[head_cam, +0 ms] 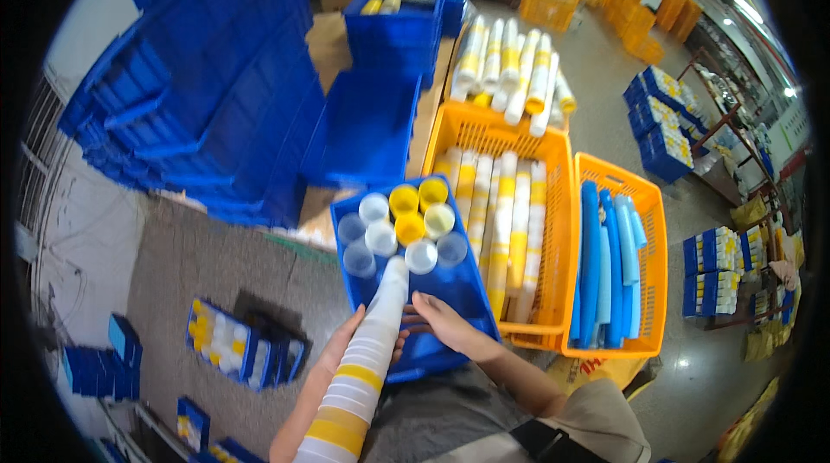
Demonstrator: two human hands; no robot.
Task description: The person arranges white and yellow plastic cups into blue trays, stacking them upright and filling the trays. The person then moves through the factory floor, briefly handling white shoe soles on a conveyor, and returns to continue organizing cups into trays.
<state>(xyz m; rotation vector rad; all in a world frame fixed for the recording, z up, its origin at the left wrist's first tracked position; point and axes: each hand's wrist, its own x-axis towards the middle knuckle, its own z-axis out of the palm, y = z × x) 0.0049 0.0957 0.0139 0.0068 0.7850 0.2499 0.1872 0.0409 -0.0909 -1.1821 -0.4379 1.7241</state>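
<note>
A long stack of nested white and yellow plastic cups [360, 375] runs up from the lower edge, its tip over a blue plastic bin [447, 294]. My left hand [343, 336] lies against the left side of the stack. From the other side my right hand [441, 323] reaches to it, its thumb raised and some fingers behind the cups; whether it grips is unclear. In the far part of the bin stand several upright cups, yellow [410, 228], white [380, 238] and translucent [360, 259].
Nested blue bins [220, 87] tower at the left, beside a tilted blue bin [369, 126]. Right of me, an orange crate [563, 223] holds white and yellow cup stacks; another orange crate [655, 268] holds blue ones. Filled blue bins [249, 359] stand on the floor at left.
</note>
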